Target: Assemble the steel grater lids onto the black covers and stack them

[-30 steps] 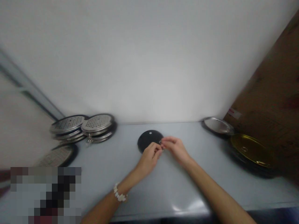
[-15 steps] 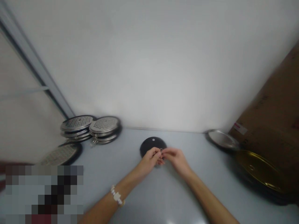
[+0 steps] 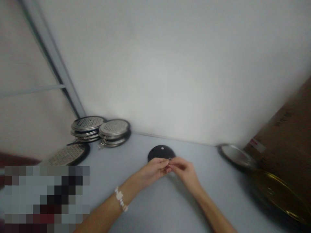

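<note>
Both hands meet in front of a round black disc (image 3: 160, 151) with a small pale hole or dot near its far edge. A small metal ring (image 3: 170, 159) is pinched between the fingertips, partly covered by them. My left hand (image 3: 155, 170), with a white beaded bracelet on its wrist, is closed on the ring from the left. From the other side, the thumb and fingers of my right hand (image 3: 183, 168) grip the same ring. Whether the ring is linked to the disc is not visible.
Two stacks of round perforated metal plates (image 3: 114, 127) stand at the back left, small chains hanging from them. Closer on the left lies another perforated plate (image 3: 69, 154). At right are a silver round dish (image 3: 236, 154), a gold dish (image 3: 279, 192) and a cardboard box (image 3: 289, 129).
The camera view has turned and tilted slightly. My hands stay together at the ring; my left hand has turned a little, its fingers lying flatter.
</note>
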Demonstrator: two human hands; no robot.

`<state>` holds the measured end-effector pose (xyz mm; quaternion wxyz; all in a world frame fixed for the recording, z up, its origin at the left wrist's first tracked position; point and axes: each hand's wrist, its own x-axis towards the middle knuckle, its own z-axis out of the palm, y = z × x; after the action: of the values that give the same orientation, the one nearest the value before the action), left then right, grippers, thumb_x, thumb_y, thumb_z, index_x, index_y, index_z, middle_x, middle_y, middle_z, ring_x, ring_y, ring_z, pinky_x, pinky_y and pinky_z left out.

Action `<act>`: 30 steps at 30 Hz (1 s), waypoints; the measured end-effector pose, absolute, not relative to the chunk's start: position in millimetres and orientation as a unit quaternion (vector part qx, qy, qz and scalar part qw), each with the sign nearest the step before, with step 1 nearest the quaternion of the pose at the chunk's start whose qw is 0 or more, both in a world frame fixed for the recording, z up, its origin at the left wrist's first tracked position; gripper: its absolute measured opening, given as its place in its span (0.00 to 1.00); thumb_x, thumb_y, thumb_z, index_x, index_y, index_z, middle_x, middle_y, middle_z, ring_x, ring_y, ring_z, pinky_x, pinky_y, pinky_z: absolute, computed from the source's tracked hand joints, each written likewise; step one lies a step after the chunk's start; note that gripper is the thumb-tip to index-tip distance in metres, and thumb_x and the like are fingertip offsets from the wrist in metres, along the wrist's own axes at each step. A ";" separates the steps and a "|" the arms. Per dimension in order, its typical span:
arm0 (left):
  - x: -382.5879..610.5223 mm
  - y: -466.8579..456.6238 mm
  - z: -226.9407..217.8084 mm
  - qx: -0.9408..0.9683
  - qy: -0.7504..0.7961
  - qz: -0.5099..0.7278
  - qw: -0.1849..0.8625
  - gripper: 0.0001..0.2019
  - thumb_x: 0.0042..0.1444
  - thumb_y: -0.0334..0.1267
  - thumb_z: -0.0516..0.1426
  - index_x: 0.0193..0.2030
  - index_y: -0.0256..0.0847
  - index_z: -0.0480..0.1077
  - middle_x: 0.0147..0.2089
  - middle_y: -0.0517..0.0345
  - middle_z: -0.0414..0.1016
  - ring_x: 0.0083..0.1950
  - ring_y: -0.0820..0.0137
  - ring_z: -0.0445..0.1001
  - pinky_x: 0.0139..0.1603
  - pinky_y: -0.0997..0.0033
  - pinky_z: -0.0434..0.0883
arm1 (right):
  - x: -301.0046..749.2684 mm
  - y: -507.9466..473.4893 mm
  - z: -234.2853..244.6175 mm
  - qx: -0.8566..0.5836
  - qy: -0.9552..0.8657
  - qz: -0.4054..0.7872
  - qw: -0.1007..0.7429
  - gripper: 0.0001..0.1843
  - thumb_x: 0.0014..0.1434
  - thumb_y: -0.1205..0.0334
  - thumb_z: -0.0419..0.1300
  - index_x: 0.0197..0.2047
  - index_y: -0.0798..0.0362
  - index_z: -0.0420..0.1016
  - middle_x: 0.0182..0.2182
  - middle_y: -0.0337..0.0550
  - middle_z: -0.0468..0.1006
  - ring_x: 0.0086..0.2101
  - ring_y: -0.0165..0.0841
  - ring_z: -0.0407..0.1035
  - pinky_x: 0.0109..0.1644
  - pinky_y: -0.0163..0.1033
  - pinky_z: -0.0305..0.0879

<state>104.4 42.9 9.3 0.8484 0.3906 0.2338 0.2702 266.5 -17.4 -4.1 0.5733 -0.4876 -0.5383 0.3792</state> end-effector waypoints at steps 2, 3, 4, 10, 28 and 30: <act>104.9 45.0 8.6 0.372 0.231 0.280 0.854 0.16 0.43 0.38 0.74 0.34 0.29 0.78 0.34 0.55 0.75 0.34 0.78 0.71 0.40 0.78 0.67 | 268.6 -17.2 -4.4 -0.498 -0.548 0.356 0.570 0.11 0.54 0.51 0.69 0.33 0.51 0.83 0.35 0.46 0.81 0.38 0.39 0.75 0.44 0.42 0.69; 105.2 45.7 7.7 0.369 0.233 0.289 0.852 0.16 0.43 0.36 0.74 0.35 0.29 0.78 0.33 0.55 0.75 0.34 0.78 0.71 0.39 0.79 0.67 | 269.1 -17.1 -5.2 -0.506 -0.554 0.341 0.566 0.11 0.55 0.52 0.69 0.32 0.51 0.83 0.35 0.46 0.81 0.37 0.39 0.74 0.44 0.42 0.68; 105.4 46.1 6.6 0.371 0.238 0.297 0.847 0.16 0.42 0.35 0.74 0.35 0.29 0.78 0.33 0.55 0.75 0.33 0.78 0.71 0.39 0.79 0.67 | 269.0 -17.1 -6.4 -0.514 -0.561 0.329 0.559 0.11 0.56 0.52 0.68 0.31 0.51 0.83 0.34 0.46 0.81 0.37 0.38 0.74 0.44 0.41 0.68; 106.1 44.5 1.9 0.446 0.287 0.336 0.778 0.19 0.44 0.39 0.72 0.41 0.32 0.77 0.35 0.53 0.79 0.33 0.75 0.74 0.38 0.74 0.68 | 259.7 -17.0 -14.2 -0.527 -0.556 0.327 0.553 0.16 0.58 0.47 0.66 0.32 0.52 0.81 0.32 0.46 0.80 0.35 0.39 0.73 0.42 0.42 0.68; 110.4 44.5 0.1 0.565 0.289 0.396 0.663 0.19 0.48 0.47 0.68 0.36 0.38 0.66 0.29 0.62 0.73 0.28 0.76 0.71 0.32 0.75 0.68 | 261.6 -16.4 -10.7 -0.547 -0.516 0.366 0.548 0.20 0.54 0.42 0.67 0.31 0.53 0.80 0.23 0.41 0.75 0.25 0.33 0.65 0.29 0.36 0.61; 112.4 42.5 -0.6 0.586 0.291 0.403 0.639 0.17 0.50 0.46 0.67 0.35 0.37 0.69 0.30 0.60 0.73 0.30 0.73 0.72 0.33 0.73 0.69 | 263.1 -15.1 -11.8 -0.547 -0.508 0.373 0.551 0.21 0.53 0.41 0.67 0.31 0.53 0.81 0.22 0.40 0.75 0.24 0.32 0.64 0.27 0.36 0.60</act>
<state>112.4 42.5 -0.6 0.6393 0.5865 0.2912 0.4031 263.1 -15.1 -11.8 0.5511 -0.5468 -0.5083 0.3728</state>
